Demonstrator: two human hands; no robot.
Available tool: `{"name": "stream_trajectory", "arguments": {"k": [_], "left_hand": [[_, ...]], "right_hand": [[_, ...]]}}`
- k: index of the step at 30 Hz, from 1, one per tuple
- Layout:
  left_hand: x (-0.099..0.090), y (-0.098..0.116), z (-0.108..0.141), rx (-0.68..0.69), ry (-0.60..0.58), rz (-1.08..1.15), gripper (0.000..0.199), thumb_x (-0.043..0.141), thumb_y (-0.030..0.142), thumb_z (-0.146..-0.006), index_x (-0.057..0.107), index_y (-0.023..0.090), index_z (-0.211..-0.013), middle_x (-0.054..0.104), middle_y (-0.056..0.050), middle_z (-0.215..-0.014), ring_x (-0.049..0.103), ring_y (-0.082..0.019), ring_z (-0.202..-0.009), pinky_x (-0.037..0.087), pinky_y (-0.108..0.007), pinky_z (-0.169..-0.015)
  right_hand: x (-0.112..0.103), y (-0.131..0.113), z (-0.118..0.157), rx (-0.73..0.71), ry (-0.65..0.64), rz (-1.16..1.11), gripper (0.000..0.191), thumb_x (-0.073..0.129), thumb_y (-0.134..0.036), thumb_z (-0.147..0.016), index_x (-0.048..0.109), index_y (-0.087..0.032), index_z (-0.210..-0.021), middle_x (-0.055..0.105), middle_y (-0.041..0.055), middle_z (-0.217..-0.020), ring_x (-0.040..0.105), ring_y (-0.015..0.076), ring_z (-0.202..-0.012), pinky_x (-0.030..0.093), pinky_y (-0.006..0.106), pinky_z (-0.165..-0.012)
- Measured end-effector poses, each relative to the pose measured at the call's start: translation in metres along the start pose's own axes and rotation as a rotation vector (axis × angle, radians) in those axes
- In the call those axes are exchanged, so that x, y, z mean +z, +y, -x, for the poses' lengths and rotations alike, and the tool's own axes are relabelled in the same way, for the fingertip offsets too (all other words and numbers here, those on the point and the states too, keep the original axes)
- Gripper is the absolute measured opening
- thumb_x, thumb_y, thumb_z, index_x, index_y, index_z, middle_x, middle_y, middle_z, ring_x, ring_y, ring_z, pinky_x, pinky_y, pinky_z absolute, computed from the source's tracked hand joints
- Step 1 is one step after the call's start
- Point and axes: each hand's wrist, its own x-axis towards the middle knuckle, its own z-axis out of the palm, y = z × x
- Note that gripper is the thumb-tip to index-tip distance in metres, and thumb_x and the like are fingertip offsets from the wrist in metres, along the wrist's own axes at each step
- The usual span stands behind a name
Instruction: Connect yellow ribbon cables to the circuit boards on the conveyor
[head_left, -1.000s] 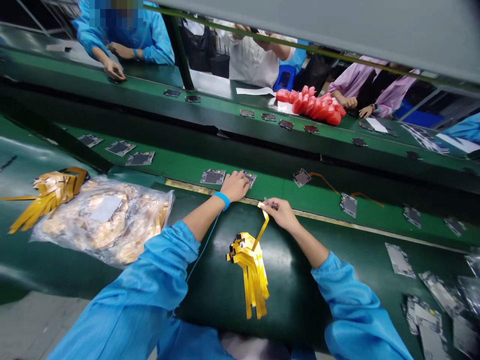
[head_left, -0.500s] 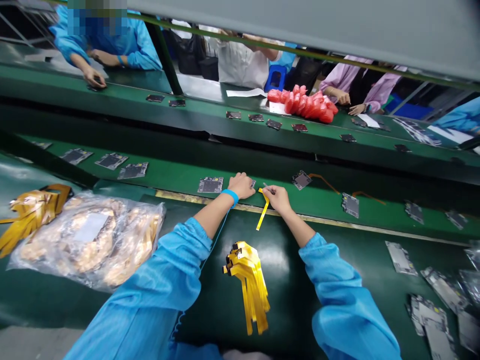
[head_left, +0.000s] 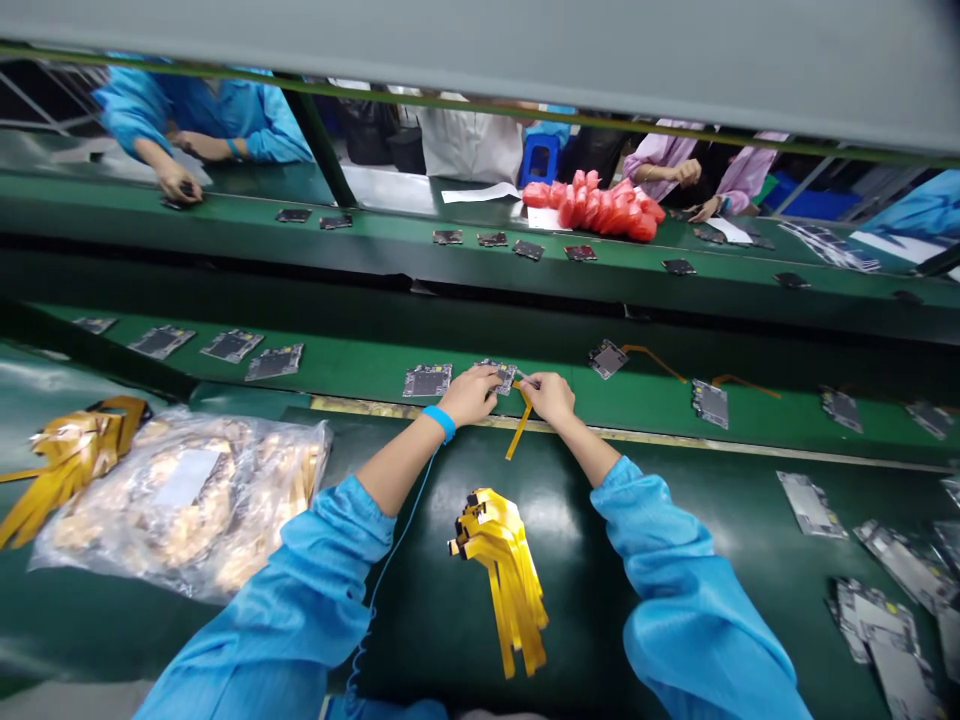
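On the green belt, my left hand (head_left: 471, 396) holds a circuit board (head_left: 504, 376) with its fingers over the left part and near edge. A blue band with a coiled cord is round that wrist. My right hand (head_left: 551, 398) is pinched closed at the board's right edge, on the head of a yellow flex cable (head_left: 520, 432). The cable's tail hangs toward me over the belt's near edge. Something small and greyish shows at the right fingertips, too small to name. Nearer to me lies a bunch of flex cables (head_left: 504, 575).
Other circuit boards (head_left: 427, 380) lie along the belt; some at right (head_left: 709, 402) have orange cables attached. A clear bag of cables (head_left: 180, 500) and loose cables (head_left: 82, 450) are at left, stacked boards (head_left: 877, 625) at right. Co-workers sit across, near red bundles (head_left: 600, 205).
My left hand has drawn back toward me and left, uncovering more of the board. My right hand has brought the flex cable's head to the board's right edge. The view has tilted slightly.
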Motion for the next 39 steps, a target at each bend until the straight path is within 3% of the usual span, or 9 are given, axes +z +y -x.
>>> {"name": "stream_trajectory", "arguments": {"k": [13,24,33,39], "left_hand": [[0.013,0.008,0.001,0.013,-0.061,-0.010,0.047,0.053,0.019,-0.091,0.063,0.018,-0.137,0.051,-0.010,-0.155,0.043,-0.028,-0.147,0.035,-0.043,-0.125],[0.024,0.022,0.001,0.089,-0.032,-0.074,0.052,0.053,0.022,-0.093,0.056,0.025,-0.145,0.047,-0.011,-0.157,0.039,-0.032,-0.149,0.037,-0.049,-0.122],[0.038,0.046,-0.002,0.073,-0.005,-0.218,0.058,0.054,0.026,-0.095,0.049,0.025,-0.152,0.042,-0.015,-0.160,0.036,-0.039,-0.150,0.032,-0.056,-0.121],[0.043,0.054,-0.004,0.077,0.011,-0.232,0.053,0.052,0.027,-0.096,0.053,0.025,-0.149,0.042,-0.016,-0.161,0.037,-0.039,-0.149,0.031,-0.056,-0.121]], "right_hand": [[-0.012,0.011,-0.003,-0.048,-0.061,0.010,0.021,0.065,-0.041,-0.091,0.082,-0.030,-0.096,0.078,0.0025,-0.090,0.070,0.0221,-0.085,0.045,0.027,-0.067],[-0.021,0.017,-0.008,0.002,-0.117,-0.002,0.023,0.062,-0.038,-0.093,0.081,-0.025,-0.094,0.078,0.0029,-0.089,0.069,0.0189,-0.082,0.045,0.024,-0.068],[-0.027,0.022,-0.004,0.005,-0.112,0.061,0.022,0.062,-0.038,-0.095,0.081,-0.026,-0.099,0.078,0.0044,-0.093,0.071,0.0206,-0.088,0.045,0.025,-0.069],[-0.040,0.024,0.001,-0.148,-0.033,0.251,0.047,0.038,-0.050,-0.106,0.078,-0.026,-0.107,0.074,0.0094,-0.113,0.069,0.0229,-0.098,0.045,0.028,-0.075]]}}
